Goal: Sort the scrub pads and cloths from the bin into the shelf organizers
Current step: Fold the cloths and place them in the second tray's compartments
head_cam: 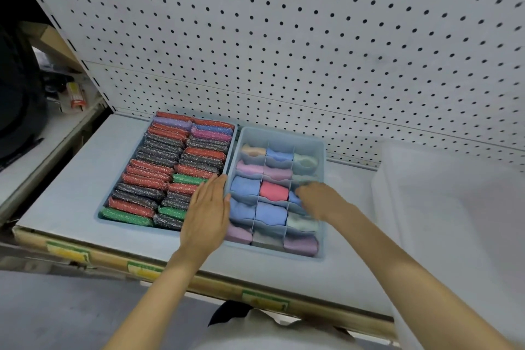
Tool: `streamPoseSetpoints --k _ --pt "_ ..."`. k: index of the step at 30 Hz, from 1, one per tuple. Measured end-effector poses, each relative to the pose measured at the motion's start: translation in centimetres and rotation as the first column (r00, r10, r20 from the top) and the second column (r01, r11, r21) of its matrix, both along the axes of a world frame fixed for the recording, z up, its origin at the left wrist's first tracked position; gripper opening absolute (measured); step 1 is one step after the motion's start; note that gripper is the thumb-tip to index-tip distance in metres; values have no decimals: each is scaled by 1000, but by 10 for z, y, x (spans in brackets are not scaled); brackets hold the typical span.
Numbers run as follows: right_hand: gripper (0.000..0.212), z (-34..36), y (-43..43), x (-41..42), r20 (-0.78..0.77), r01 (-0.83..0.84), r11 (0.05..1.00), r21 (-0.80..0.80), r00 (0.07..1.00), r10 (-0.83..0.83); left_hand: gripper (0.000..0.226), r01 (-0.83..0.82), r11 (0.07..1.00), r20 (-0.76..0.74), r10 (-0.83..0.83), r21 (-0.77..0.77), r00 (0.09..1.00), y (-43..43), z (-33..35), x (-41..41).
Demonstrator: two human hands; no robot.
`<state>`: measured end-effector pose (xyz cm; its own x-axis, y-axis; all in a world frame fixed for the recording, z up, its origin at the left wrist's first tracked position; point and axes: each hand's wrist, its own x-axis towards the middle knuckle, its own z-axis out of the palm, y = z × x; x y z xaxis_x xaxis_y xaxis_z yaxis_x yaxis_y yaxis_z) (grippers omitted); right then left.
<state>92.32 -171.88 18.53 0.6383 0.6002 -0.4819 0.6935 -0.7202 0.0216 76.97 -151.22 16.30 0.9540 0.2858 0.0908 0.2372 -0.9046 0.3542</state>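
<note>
Pale grey shelf board (pixel 71 179) runs across the view, its wooden front lip carrying yellow-green labels (pixel 265 300) nearest the person. Both bare forearms reach over that lip. The left hand (pixel 208 207) lies flat with fingers straight and close together, holding nothing, its fingertips at the seam where the two blue trays meet and its palm over the near right corner of the scrub pad tray (pixel 127 224). The right hand (pixel 321 197) is blurred over the right column of the divided tray (pixel 321 167), fingers bent down towards a middle compartment; I cannot tell whether it grips a cloth. Bare board lies open to the left of the trays and in front of them. To the right, a translucent bin (pixel 443 207) stands near the divided tray. The scrub pads (pixel 159 167), red, dark grey, green and purple, stand on edge in two packed rows. The cloths (pixel 271 213), blue, pink, purple, grey and pale green, sit one to a compartment, with a red cloth (pixel 274 190) in the centre column. Behind everything rises a white pegboard (pixel 284 37).
</note>
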Motion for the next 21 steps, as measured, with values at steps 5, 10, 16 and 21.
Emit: streamPoseSetpoints --k 5,10,16,21 --pt "25 2 7 2 184 -80 992 -101 978 98 54 -6 1000 3 6 9 1000 0 0 1" --pt "38 -6 -1 2 373 -133 990 -48 917 142 46 -5 1000 4 5 -4 1000 -1 2 1" --pt "14 -3 -5 1 290 -77 994 76 956 52 51 4 1000 3 -4 4 1000 1 0 1" --pt "14 16 -16 -24 49 83 938 335 993 -106 46 5 1000 17 -5 7 1000 -1 2 0"
